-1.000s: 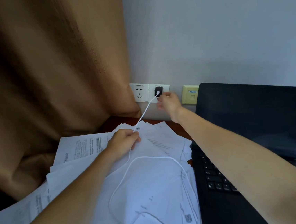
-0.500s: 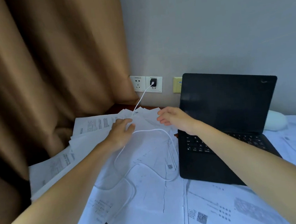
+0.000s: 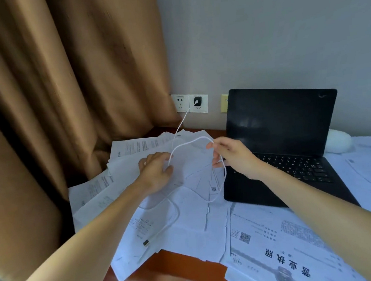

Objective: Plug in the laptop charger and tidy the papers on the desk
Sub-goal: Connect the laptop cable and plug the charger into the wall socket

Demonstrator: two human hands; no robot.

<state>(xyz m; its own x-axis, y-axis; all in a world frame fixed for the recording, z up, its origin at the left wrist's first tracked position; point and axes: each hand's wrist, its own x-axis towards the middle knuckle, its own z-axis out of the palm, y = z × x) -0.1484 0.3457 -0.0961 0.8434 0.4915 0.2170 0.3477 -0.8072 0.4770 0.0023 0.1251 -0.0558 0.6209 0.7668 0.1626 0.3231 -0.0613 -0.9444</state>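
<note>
Charger (image 3: 196, 100) is seated in socket (image 3: 203, 107). Cable (image 3: 182, 122) is pinched by fingers of left hand (image 3: 156, 172) and right hand (image 3: 232, 157). Connector (image 3: 146, 243) lies on papers (image 3: 200, 229), below left fingers. Judged next: it must be fetched and fed to laptop (image 3: 281, 131).

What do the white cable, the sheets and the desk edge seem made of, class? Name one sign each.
Thin white cable: probably smooth plastic; it loops limply. White printed sheets: matt paper, creased. Reddish-brown desk edge: seemingly varnished wood, slight sheen.
</note>
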